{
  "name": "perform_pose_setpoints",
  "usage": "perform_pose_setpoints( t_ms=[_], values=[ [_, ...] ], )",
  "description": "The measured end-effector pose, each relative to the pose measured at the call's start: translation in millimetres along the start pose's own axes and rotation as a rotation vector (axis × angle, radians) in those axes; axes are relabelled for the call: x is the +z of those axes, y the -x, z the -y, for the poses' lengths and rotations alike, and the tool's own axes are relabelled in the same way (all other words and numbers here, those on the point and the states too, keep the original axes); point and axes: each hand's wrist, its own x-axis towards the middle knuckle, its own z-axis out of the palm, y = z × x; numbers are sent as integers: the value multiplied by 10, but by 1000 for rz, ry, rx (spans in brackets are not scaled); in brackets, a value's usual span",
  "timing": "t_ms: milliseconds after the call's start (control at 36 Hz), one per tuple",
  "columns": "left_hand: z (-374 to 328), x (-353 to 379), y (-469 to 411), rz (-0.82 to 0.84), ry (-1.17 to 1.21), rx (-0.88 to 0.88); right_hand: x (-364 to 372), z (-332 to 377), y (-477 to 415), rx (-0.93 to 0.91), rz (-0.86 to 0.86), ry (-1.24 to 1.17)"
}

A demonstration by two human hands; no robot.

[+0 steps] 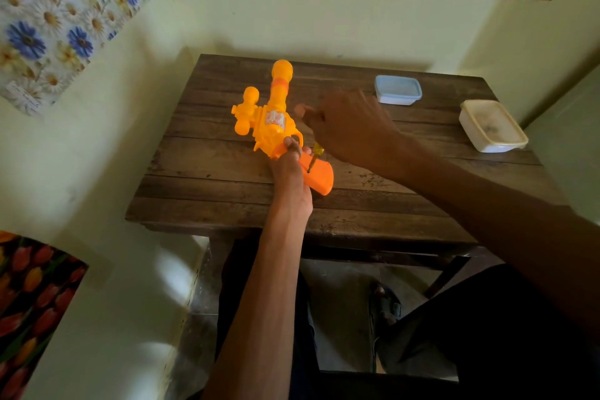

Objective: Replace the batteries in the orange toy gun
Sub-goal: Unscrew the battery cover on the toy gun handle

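Orange toy gun (272, 117) lies on its side near the middle of the wooden tabletop (201, 178), barrel pointing toward the far edge and its deeper orange grip (319, 177) angled back toward the near edge. Holding it steady, the left hand (292, 169) presses down where body meets grip, fingers (290, 144) curled closed around the plastic by the trigger guard. From the right edge of the tabletop the right hand (347, 125) reaches in, closed in a fist around the yellow handle of a small screwdriver (315, 154), whose thin shaft stands nearly upright with its tip on the flat face of the grip. This looks like the step of undoing the battery cover screw; the screw itself is too small to make out. To do it well, the tip should sit squarely in the screw head, the shaft kept straight over it, and downward pressure held while turning, so the bit does not slip and chew the soft plastic; the left hand should keep the toy from rotating on the boards. Toward the far right corner sit two lidded plastic containers, a bluish one (397, 89) and a whitish one (492, 125) nearer the right edge. Pale walls close in around the tabletop, with flowered paper above.
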Motion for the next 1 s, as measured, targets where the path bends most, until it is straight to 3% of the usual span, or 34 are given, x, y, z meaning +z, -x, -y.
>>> perform_pose_setpoints(
  t_ms=[333, 472, 556, 694, 833, 1000],
  values=[
    [-9, 1, -5, 31, 23, -8, -196, -22, -11, -160, 226, 43],
    [-6, 7, -5, 28, 7, 0, -124, -50, -31, -112, 184, 57],
    [-5, 7, -17, 39, 19, -23, -136, -38, -15, -185, 155, 79],
    [-6, 16, -25, 5, 4, -16, -202, -31, 9, -247, 256, 5],
    [42, -11, -43, 65, -11, 11, -161, -14, 12, -137, 184, 93],
    [26, 11, -53, 7, 7, 2, -169, -28, -28, -206, 215, 107]
  ],
)
